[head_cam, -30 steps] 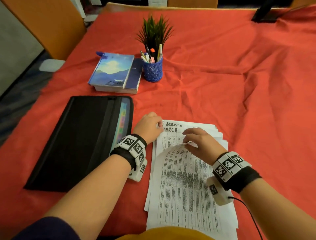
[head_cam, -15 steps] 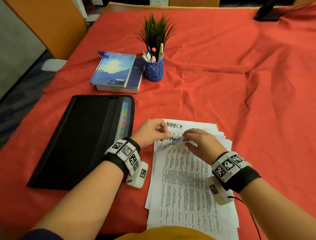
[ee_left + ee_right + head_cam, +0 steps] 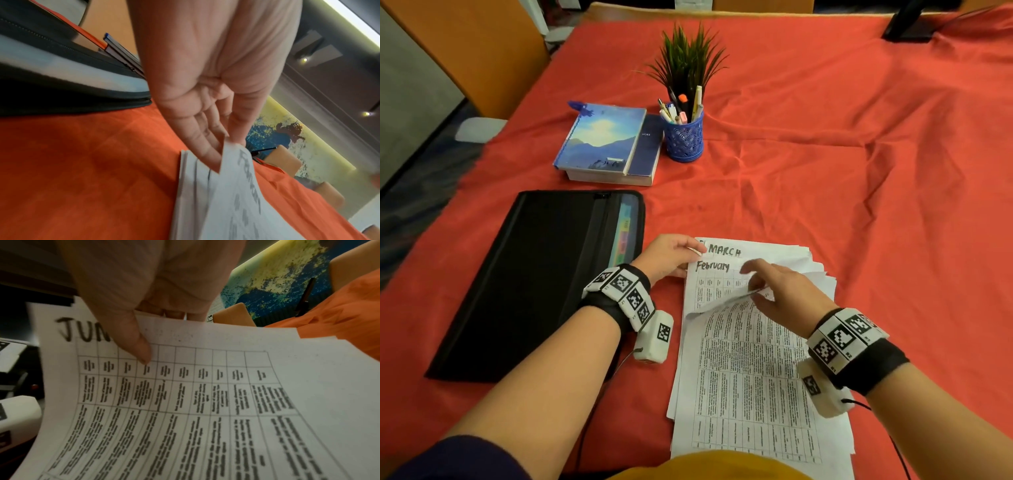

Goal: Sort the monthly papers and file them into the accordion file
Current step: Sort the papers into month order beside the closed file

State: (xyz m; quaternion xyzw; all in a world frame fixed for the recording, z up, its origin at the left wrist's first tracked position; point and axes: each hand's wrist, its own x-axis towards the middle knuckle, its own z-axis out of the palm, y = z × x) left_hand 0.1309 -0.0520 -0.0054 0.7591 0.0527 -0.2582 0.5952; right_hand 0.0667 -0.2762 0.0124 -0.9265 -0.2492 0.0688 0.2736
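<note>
My right hand [image 3: 779,289] pinches the top sheets of the paper stack [image 3: 753,363] and curls them back toward me, thumb on the page headed "JUN", while my left hand [image 3: 669,255] pinches the far left corner of the "February" sheet [image 3: 717,277] just below a "MARCH" page. To do this well, I judge I should keep the left pinch light on one sheet only, read each header before parting anything, and hold the peeled sheets low so they bend without creasing or sliding the fanned pile. The accordion file [image 3: 534,274] lies flat at about nine o'clock from the stack, its coloured tabs facing the papers, close to my left wrist. The stack sits on a wrinkled red tablecloth [image 3: 842,171], which could drag loose pages. At twelve o'clock are books [image 3: 606,144], a blue pen cup [image 3: 685,137] and a small plant [image 3: 688,58]; orange chairs ring the table.
</note>
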